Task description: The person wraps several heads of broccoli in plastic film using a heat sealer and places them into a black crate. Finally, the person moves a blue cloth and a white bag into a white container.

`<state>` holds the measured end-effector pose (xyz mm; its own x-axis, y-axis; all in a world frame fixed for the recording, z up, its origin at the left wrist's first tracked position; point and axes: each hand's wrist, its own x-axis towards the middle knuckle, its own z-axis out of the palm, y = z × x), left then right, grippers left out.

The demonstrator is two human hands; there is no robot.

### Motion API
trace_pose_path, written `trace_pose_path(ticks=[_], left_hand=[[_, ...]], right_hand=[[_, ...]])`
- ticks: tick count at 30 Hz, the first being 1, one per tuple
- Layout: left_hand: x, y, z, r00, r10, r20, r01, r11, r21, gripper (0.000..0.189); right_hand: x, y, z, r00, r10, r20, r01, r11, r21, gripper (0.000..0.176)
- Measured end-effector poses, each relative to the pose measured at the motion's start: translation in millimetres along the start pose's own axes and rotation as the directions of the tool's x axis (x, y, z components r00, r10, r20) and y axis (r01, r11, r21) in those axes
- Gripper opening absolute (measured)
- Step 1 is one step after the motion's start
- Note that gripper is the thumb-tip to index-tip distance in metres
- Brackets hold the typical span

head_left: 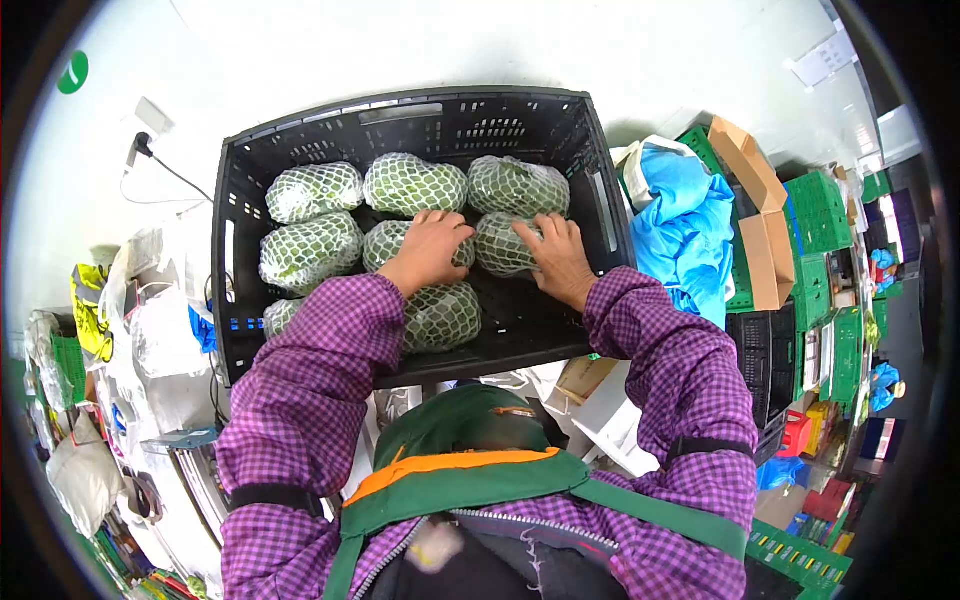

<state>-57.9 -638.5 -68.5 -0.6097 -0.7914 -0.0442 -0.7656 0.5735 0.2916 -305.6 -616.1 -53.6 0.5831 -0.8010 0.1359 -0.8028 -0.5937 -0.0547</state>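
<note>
A black plastic crate (530,352) holds several large green melons, each wrapped in a white foam net. My left hand (432,252) lies over a netted melon (382,240) in the middle of the crate, its fingers curled onto the top. My right hand (562,260) grips the netted melon (497,243) to the right, thumb on its near face. Part of each melon is hidden beneath my fingers. Behind them is a row with a left melon (315,192), a middle one (415,184) and a right one (520,186). Another melon (440,318) lies below my left wrist.
White wall rises behind the crate, with a plugged-in cable (180,170) at left. To the right are a blue plastic bag (680,230), an opened cardboard box (768,250) and stacked green crates (818,215). Plastic bags (165,330) hang at left.
</note>
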Motion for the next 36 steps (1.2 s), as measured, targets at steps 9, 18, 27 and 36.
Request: trace_pose_path(ticks=[9, 18, 27, 36], left_hand=[[2, -11, 14, 0.998, -0.006, -0.069, 0.005, 1.000, -0.010, 0.065], [-43, 7, -55, 0.899, 0.125, -0.420, -0.368, 0.737, -0.567, 0.053], [-331, 106, -36, 0.290, -0.704, -0.648, 0.083, 0.693, -0.716, 0.029], [-658, 290, 131, -0.923, -0.316, 0.219, -0.264, 0.105, -0.959, 0.037]], right_hand=[[9, 8, 25, 0.995, -0.012, -0.101, -0.010, 0.977, -0.213, 0.073], [78, -12, -5, 0.951, -0.307, -0.037, 0.296, 0.873, 0.387, 0.059], [152, -331, -96, 0.594, -0.800, -0.082, 0.609, 0.380, 0.696, 0.039], [-65, -629, -72, -0.344, -0.937, 0.064, 0.291, -0.042, 0.956, 0.036]])
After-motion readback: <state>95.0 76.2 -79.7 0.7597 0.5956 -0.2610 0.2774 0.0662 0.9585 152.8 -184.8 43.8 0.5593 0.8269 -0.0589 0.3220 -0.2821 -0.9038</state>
